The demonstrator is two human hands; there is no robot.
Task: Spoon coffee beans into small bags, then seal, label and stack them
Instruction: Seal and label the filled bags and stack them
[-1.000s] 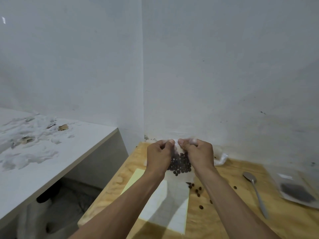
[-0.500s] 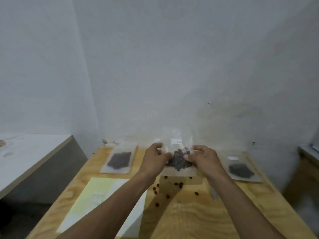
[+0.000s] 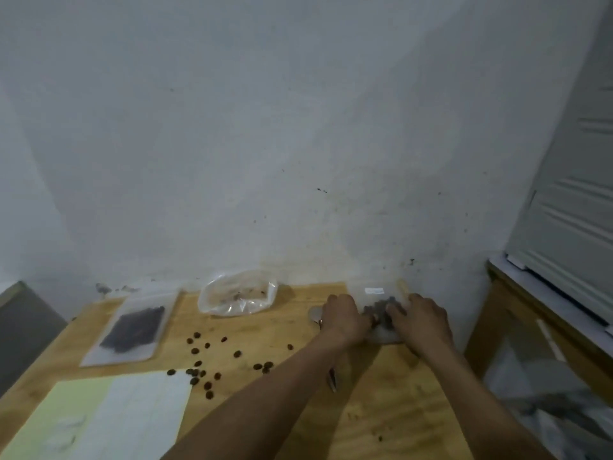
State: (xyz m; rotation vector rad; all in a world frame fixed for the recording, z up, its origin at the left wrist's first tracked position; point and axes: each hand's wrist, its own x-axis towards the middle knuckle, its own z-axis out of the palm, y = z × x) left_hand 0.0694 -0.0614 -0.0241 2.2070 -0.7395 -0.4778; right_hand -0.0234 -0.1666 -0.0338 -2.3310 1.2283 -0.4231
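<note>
A small clear bag of coffee beans (image 3: 381, 310) with a white label lies low at the back right of the wooden table (image 3: 391, 410), by the wall. My left hand (image 3: 345, 318) grips its left side and my right hand (image 3: 423, 322) holds its right side, fingers over the beans. Whether another bag lies under it is hidden. The metal spoon (image 3: 314, 315) pokes out beside my left hand, its handle mostly under my left forearm. Another filled, sealed bag (image 3: 132, 330) lies flat at the back left.
A crumpled clear plastic bag (image 3: 237, 298) with a few beans sits against the wall. Loose beans (image 3: 205, 360) are scattered mid-table. A label sheet (image 3: 109, 419) lies front left. A second wooden bench (image 3: 517, 293) stands to the right, with a gap between.
The view has swung to the right. Both hands have carried the bean bag from mid-table to the back right corner and lowered it onto the table.
</note>
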